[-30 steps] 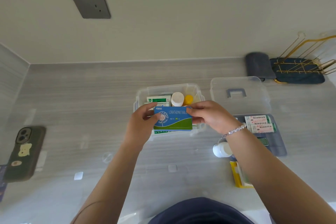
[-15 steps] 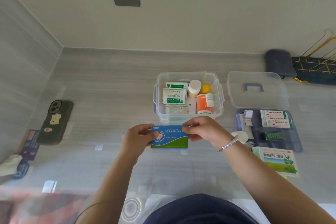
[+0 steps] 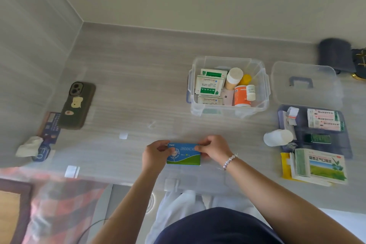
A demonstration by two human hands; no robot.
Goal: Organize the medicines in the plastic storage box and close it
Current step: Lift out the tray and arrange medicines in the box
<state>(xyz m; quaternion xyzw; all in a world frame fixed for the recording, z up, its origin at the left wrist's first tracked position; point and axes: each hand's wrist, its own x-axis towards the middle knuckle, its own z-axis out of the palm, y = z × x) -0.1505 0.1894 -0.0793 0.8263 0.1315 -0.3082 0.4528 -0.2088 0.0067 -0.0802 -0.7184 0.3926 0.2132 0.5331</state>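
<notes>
A blue and green medicine box [image 3: 184, 157] is held over the table's near edge, my left hand [image 3: 156, 153] pinching its left end and my right hand [image 3: 213, 147] its right end. Farther back stands the clear plastic storage box [image 3: 261, 105], open, with green and white sachets [image 3: 210, 86], a white-capped bottle [image 3: 233, 77], an orange bottle [image 3: 240, 96] and a yellow item inside. Its clear lid [image 3: 305, 83] with a blue handle lies to the right. In front of the lid, a dark blue tray [image 3: 345, 145] holds cartons and a green vial.
A white bottle [image 3: 277, 137] lies on its side beside the tray. A green and white carton [image 3: 326, 166] rests on yellow packets at the right. At the left are a phone [image 3: 78, 105], a tissue [image 3: 29, 146] and blue packets. A dark pouch [image 3: 335, 54] sits at the back right.
Both hands have drawn the blue medicine box back from over the storage box toward the table's near edge. The view has tilted down and shifted.
</notes>
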